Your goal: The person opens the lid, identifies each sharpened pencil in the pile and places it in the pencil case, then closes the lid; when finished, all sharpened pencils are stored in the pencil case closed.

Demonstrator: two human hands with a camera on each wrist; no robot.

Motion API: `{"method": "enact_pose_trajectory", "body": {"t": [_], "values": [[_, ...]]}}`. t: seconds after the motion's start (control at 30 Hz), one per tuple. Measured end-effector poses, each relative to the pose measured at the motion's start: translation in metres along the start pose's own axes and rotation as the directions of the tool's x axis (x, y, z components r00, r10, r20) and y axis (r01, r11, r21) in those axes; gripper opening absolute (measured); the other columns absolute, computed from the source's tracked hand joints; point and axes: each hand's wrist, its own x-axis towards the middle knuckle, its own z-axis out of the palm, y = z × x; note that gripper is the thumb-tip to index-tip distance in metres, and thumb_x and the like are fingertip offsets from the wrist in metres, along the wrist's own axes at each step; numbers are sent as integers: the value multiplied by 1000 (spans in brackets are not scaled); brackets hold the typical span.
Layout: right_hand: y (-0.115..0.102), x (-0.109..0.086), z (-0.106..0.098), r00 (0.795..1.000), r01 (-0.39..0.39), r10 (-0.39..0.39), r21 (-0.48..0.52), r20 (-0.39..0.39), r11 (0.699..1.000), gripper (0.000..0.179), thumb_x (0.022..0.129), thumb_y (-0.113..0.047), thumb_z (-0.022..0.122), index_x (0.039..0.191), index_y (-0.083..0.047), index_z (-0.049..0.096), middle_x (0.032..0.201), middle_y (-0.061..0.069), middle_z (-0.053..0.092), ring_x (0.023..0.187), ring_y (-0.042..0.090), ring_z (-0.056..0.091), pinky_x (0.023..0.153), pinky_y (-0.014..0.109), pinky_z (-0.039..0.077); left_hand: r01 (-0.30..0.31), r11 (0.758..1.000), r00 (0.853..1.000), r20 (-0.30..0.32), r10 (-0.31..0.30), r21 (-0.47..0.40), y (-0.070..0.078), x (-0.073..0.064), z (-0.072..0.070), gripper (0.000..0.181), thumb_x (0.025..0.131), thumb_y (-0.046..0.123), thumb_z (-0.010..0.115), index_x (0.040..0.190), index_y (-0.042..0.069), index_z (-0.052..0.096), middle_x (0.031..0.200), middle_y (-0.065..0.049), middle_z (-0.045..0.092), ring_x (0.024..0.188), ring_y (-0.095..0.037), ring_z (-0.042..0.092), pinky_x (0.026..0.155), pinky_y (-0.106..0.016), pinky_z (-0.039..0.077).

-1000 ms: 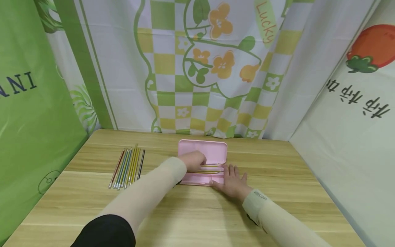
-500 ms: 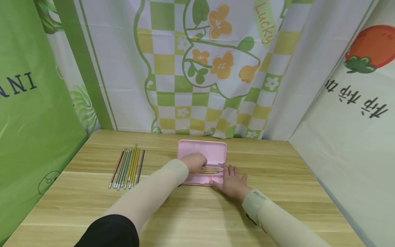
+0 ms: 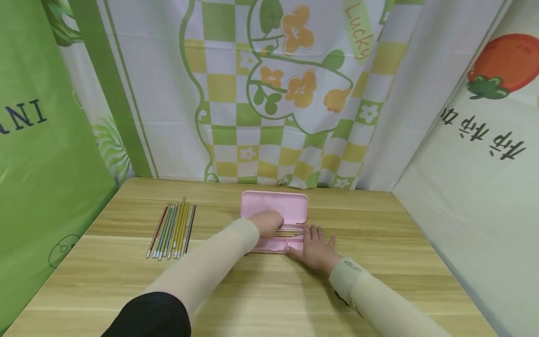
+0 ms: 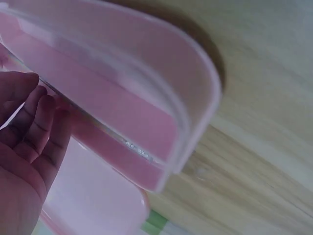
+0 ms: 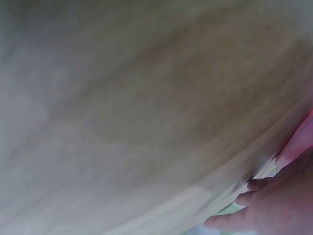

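The left hand point(image 3: 268, 223) curls over the pink case point(image 3: 290, 208), pencils point(image 3: 289, 232) lying inside just beside it; whether it pinches one, I can't tell. The right hand point(image 3: 317, 250), spread, rests against the case's end. Pencils look light, stiff, slick, best pinched mid-shaft.

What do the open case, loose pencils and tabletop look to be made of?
Case: probably plastic, satin; even pink colour, rounded moulded corners.
Loose pencils: likely painted wood; slim straight shafts in several colours. Gloss unclear at this size.
Tabletop: wood or wood-look laminate, soft sheen; streaky grain pattern fits either.
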Motion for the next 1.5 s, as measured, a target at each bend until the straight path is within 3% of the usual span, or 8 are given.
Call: {"method": "enact_pose_trajectory", "body": {"t": [0.23, 0.43, 0.67, 0.73, 0.9, 1.1, 1.3, 1.5], "values": [[-2, 1, -1, 1000, -14, 15, -12, 19, 1000, 112, 93, -78, 45, 159, 8, 18, 162, 36, 19, 151, 53, 12, 113, 79, 1, -18, 991, 997, -75, 8, -132, -21, -16, -8, 19, 94, -1, 62, 108, 1, 75, 103, -9, 72, 101, -25, 67, 95, -38, 54], [7, 9, 7, 1000, -22, 22, -17, 13, 1000, 119, 89, -86, 41, 161, 5, 16, 163, 35, 17, 151, 52, 10, 112, 79, 0, -42, 940, 985, -170, -18, -337, -46, -40, -26, 24, 88, -8, 58, 107, -7, 73, 99, -14, 71, 87, -21, 62, 85, -35, 56], [8, 6, 5, 1000, -27, 27, -2, 10, 1000, 121, 88, -87, 41, 161, 6, 16, 163, 35, 17, 152, 52, 8, 112, 79, -3, 41, 890, 974, -180, -137, -455, -82, -73, -40, 27, 93, 1, 58, 116, -8, 68, 110, -18, 70, 103, -28, 66, 94, -40, 55], [6, 4, 3, 999, -29, 29, 9, 14, 1000, 121, 87, -88, 41, 160, 7, 18, 162, 36, 17, 151, 53, 9, 112, 78, -3, 69, 859, 970, -168, -177, -508, -91, -84, -44, 29, 96, 3, 58, 121, -11, 65, 113, -21, 69, 104, -33, 66, 92, -42, 56], [2, 0, 0, 998, -42, 41, 4, 37, 999, 121, 88, -88, 38, 161, 6, 14, 164, 35, 14, 152, 52, 7, 114, 77, -4, 129, 739, 954, -122, -275, -662, -113, -113, -52, 36, 102, 3, 54, 132, -17, 55, 119, -29, 63, 109, -45, 62, 90, -42, 58], [-1, -1, -1, 999, -25, 25, 7, 27, 1000, 115, 91, -82, 45, 160, 6, 17, 162, 36, 18, 151, 53, 10, 113, 79, -1, 180, 667, 914, -128, -385, -723, -146, -152, -56, 42, 104, 6, 51, 138, -18, 49, 126, -33, 57, 113, -45, 60, 96, -49, 54], [3, 4, 1, 999, -21, 22, -14, 33, 1000, 116, 91, -83, 43, 162, 5, 14, 164, 35, 15, 152, 52, 8, 113, 78, -2, 271, 642, 851, -133, -508, -718, -175, -193, -62, 46, 102, 5, 49, 140, -21, 44, 132, -38, 52, 106, -44, 61, 95, -53, 53], [6, 6, 4, 1000, -18, 18, -5, 17, 1000, 120, 88, -87, 41, 161, 5, 13, 163, 36, 16, 151, 53, 8, 113, 78, -3, 347, 631, 821, -100, -562, -694, -198, -219, -53, 44, 98, 1, 50, 133, -26, 45, 114, -36, 58, 90, -34, 62, 81, -45, 57]]}}
